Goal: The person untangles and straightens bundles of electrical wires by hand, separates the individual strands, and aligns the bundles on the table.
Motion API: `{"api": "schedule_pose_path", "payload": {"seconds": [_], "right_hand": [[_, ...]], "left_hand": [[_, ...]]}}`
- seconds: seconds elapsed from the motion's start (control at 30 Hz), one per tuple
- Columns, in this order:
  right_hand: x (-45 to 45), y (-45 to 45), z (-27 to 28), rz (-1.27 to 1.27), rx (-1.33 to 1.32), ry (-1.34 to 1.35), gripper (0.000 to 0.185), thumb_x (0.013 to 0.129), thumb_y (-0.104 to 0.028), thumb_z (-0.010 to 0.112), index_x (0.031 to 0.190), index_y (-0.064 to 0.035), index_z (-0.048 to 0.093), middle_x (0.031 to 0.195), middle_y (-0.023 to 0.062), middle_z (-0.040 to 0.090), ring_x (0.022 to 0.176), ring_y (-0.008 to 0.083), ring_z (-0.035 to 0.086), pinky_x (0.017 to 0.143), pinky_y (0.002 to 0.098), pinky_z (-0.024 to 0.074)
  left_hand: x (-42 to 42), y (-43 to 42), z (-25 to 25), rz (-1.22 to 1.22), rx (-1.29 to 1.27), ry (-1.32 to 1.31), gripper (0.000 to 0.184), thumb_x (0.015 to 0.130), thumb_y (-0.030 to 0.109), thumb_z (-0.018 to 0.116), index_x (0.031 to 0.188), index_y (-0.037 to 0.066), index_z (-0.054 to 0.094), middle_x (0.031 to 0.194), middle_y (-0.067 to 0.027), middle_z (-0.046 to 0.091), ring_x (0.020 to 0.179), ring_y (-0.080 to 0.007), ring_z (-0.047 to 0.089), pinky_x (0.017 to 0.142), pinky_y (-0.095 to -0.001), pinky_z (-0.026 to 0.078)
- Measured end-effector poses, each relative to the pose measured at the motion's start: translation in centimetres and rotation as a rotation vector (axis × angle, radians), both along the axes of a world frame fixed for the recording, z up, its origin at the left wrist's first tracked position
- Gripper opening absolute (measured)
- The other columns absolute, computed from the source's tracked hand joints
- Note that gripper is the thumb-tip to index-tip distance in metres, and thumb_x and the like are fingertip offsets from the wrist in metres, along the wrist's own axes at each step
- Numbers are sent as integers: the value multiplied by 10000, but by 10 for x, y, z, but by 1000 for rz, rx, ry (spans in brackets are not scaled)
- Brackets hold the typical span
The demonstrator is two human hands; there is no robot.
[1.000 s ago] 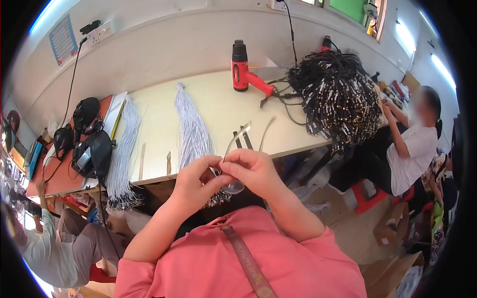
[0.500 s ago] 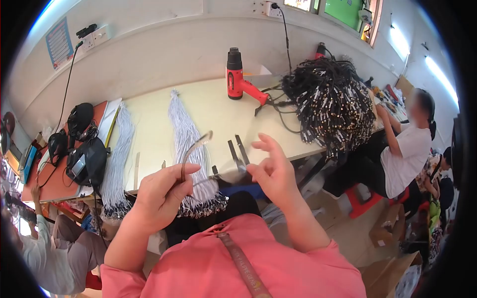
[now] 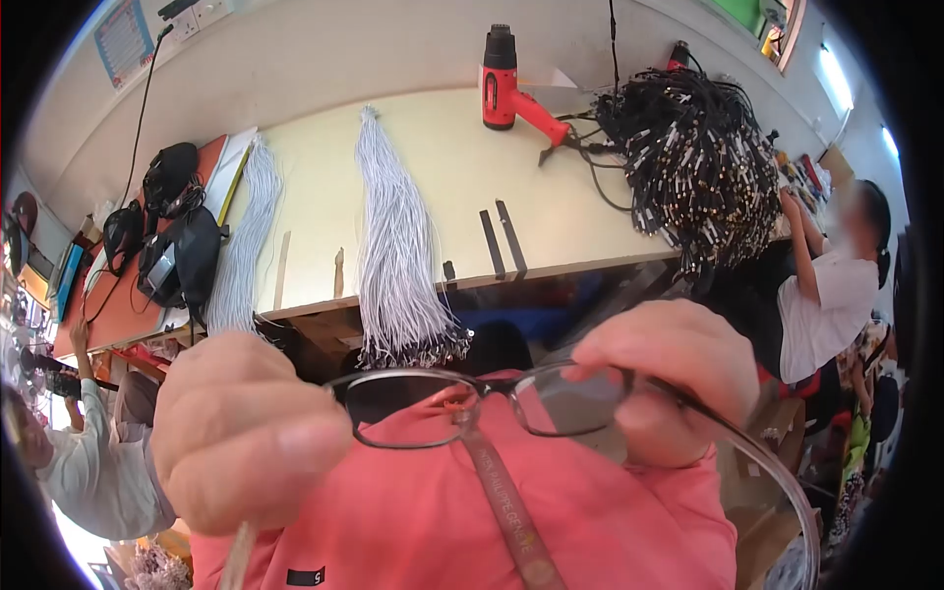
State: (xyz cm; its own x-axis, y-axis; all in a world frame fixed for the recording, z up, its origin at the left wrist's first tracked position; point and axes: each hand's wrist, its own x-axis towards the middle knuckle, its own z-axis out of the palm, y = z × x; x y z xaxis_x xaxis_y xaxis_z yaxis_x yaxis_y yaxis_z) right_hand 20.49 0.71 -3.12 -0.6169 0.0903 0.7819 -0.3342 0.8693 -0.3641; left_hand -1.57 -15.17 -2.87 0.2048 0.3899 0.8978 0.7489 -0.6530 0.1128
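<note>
A pair of dark-framed eyeglasses (image 3: 492,386) is held up close to the camera, lenses side by side. My left hand (image 3: 251,433) is closed on the frame's left end, and a temple tip shows below it. At the other end my right hand (image 3: 678,379) grips the frame near the hinge, with the temple curving down to the right. Beyond the glasses, a bundle of white cords (image 3: 393,226) lies on the table (image 3: 315,206), its dark ends hanging over the front edge. Two black strips (image 3: 500,239) lie to its right.
A red heat gun (image 3: 501,93) stands at the back of the table. Right of it is a big heap of black cables (image 3: 698,167). Another white cord bundle (image 3: 246,236) and black bags (image 3: 182,256) lie left. One person (image 3: 836,295) sits right, another (image 3: 93,472) left.
Both hands have come up toward the camera with the glasses, which now face it spread wide. My right hand, apart from them half a second ago, now holds their right side.
</note>
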Motion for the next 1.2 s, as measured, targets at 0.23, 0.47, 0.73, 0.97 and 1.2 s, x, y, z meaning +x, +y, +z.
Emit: {"api": "schedule_pose_path", "payload": {"seconds": [0.23, 0.47, 0.73, 0.97, 1.2], "right_hand": [[6, -2, 11, 101, 134, 32, 391, 898, -331, 563, 977, 51, 528, 779, 200, 621, 608, 236, 620, 469, 284, 487], [10, -5, 6, 183, 96, 89, 368, 882, -334, 566, 937, 27, 521, 798, 190, 606, 587, 218, 598, 452, 283, 466], [35, -13, 7, 265, -170, 86, 243, 844, -285, 590, 814, -48, 547, 715, 125, 598, 522, 173, 563, 390, 272, 402], [34, -24, 20, 108, 112, 37, 351, 923, -244, 460, 1237, -176, 318, 1018, 101, 490, 669, 207, 537, 479, 371, 408], [45, -39, 13, -164, 245, 149, 331, 951, -301, 361, 1244, -147, 375, 852, 34, 447, 627, 177, 448, 518, 337, 382]], "left_hand": [[-1, -3, 5, -86, -7, 8, 220, 755, 90, 584, 961, 30, 535, 728, -90, 598, 503, -145, 491, 417, -261, 371], [7, 0, 7, -174, 180, -42, 254, 896, 118, 449, 1112, 4, 518, 695, -40, 530, 498, -121, 351, 455, -281, 286], [2, -29, 14, -143, 175, -92, 225, 904, 139, 460, 1062, 0, 542, 735, -36, 545, 506, -130, 363, 479, -284, 313], [1, -39, 15, -120, 184, -91, 215, 902, 137, 463, 1046, -1, 543, 737, -39, 545, 513, -131, 374, 489, -281, 321], [1, -44, 16, -95, 191, -86, 206, 900, 136, 465, 1031, -2, 545, 738, -42, 546, 520, -132, 385, 499, -278, 330]]}}
